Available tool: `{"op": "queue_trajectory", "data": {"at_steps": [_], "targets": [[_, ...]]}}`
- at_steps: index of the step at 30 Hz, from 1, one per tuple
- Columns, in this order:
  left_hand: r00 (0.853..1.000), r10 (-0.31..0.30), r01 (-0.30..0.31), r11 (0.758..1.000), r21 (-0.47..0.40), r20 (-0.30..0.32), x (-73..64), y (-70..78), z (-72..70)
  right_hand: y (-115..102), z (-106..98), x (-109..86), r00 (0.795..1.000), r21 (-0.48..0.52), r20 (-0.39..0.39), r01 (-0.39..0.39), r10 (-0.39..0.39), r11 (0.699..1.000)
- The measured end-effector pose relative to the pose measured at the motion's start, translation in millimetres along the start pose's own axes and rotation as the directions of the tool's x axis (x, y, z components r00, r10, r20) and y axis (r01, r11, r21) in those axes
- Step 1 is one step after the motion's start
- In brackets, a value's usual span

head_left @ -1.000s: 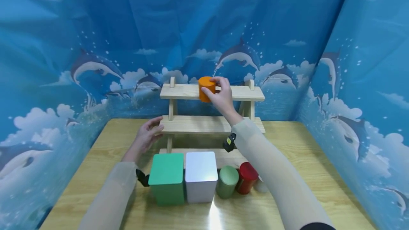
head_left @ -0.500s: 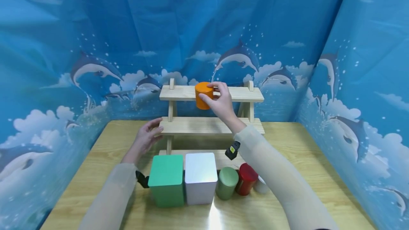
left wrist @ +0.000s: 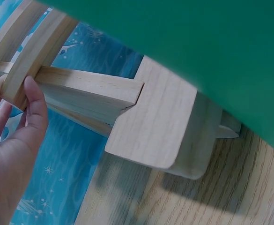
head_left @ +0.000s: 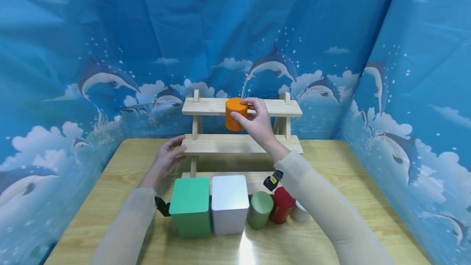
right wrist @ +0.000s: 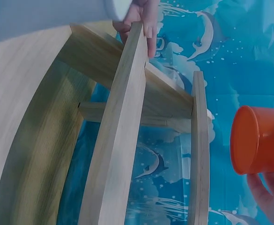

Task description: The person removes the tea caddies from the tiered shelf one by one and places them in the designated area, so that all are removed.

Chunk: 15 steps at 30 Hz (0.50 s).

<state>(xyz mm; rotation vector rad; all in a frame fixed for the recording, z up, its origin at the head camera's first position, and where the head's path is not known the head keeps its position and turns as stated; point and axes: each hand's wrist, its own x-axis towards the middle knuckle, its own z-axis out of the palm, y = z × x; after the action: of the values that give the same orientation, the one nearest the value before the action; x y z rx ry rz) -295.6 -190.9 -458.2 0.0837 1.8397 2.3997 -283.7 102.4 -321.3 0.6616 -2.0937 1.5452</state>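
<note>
My right hand [head_left: 259, 122] grips an orange canister [head_left: 234, 120] from its right side, thumb in front and fingers behind. It is held upright in the head view, overlapping the front of the top board of a three-tier wooden rack [head_left: 224, 144]. In the right wrist view the orange canister [right wrist: 263, 140] is at the right, apart from the boards, with fingers [right wrist: 263, 190] against it. My left hand [head_left: 167, 160] pinches the left end of the rack's middle board. The left wrist view shows the left hand [left wrist: 15, 154] with fingertips on both sides of that board end.
In front of the rack stand a green box [head_left: 190, 205], a white box [head_left: 230, 203], a green canister [head_left: 260, 209], a red canister [head_left: 282, 205] and a white canister [head_left: 299, 214] partly behind the right sleeve. A blue dolphin-print curtain [head_left: 220, 32] surrounds the wooden table [head_left: 331, 175].
The orange canister in my right hand has come down and towards me from above the top board. My left hand has stayed on the middle board.
</note>
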Motion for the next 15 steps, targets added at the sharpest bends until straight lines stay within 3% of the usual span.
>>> {"op": "queue_trajectory", "data": {"at_steps": [6,15], "targets": [[1.0,-0.005,0.005,1.0,0.011,-0.001,-0.7,1.2,-0.1,-28.1,-6.7,-12.4,1.0,0.013,-0.002,0.009,-0.009,1.0],[1.0,-0.01,0.01,1.0,0.014,0.006,-1.0,3.1,1.0,-33.1,-18.9,-23.3,1.0,0.043,0.001,0.019,-0.019,0.999]]}}
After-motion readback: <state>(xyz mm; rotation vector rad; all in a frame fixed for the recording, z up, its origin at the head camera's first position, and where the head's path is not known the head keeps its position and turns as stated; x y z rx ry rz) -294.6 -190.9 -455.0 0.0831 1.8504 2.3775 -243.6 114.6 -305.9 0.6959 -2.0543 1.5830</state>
